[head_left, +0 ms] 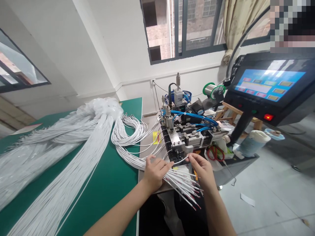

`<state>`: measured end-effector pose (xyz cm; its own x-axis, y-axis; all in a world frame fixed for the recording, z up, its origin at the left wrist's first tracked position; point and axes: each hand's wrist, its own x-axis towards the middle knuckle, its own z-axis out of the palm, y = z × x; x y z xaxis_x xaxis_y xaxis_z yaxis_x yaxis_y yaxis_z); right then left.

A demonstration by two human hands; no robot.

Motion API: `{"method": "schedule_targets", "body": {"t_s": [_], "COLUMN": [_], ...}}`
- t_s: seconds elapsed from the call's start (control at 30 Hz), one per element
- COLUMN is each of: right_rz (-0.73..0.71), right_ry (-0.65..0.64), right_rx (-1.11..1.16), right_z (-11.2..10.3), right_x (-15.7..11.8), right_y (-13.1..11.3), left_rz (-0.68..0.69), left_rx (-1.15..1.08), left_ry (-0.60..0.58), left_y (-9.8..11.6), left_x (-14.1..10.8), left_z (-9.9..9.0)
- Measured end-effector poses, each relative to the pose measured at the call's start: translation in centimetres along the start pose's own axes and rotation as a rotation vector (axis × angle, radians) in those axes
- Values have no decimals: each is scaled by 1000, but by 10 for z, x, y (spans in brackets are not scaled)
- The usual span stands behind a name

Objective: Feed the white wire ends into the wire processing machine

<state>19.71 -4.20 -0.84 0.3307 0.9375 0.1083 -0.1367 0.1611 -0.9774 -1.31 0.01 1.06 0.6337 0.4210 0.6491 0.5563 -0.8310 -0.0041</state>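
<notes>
My left hand (157,170) lies over a bundle of white cables (180,182), its fingers curled down on them. Its fingertips reach one single white cable (181,160) that runs across to my right hand (202,168). Thumb and forefinger of my right hand pinch that cable near its end, close to the front of a bench machine (183,137) with metal cylinders and blue air tubes. Reddish tips show on the loose cable ends below my hands. Several other white cables lead from the machine's left edge back to the bundle. My right fingers hide the pinched cable's tip.
On the left, a green table (108,193) bears long white cables (73,177) and clear plastic wrapping (98,108). A control screen (270,83) stands at right. Red-handled scissors (216,153), a plastic jug (254,144) and a wire spool (213,90) are near the machine.
</notes>
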Motion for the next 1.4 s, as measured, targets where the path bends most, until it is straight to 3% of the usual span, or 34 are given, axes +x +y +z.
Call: {"method": "schedule_targets", "body": {"t_s": [0.23,0.5,0.63,0.97,1.2,1.4], "right_rz": [118,-83,-131,-100,135,138], "right_ry": [-82,-86,-109,-228,-189,-178], "right_rx": [92,-334,-400,-291,-83,-17], "right_z": [-7,-13,-9,-5,0,-2], "right_x": [7,15,19,32,33,27], "right_y": [5,14,13,24,26,28], "left_rz": [24,28,-4,-80,-129,-170], "left_rx": [-16,24,20,103,74,44], "left_ry": [-9,-52,-40,-89,-127,-133], "left_y": [0,-1,1,3,4,4], "left_x": [2,2,3,4,4,3], "left_z": [-1,-1,-2,1,1,2]}}
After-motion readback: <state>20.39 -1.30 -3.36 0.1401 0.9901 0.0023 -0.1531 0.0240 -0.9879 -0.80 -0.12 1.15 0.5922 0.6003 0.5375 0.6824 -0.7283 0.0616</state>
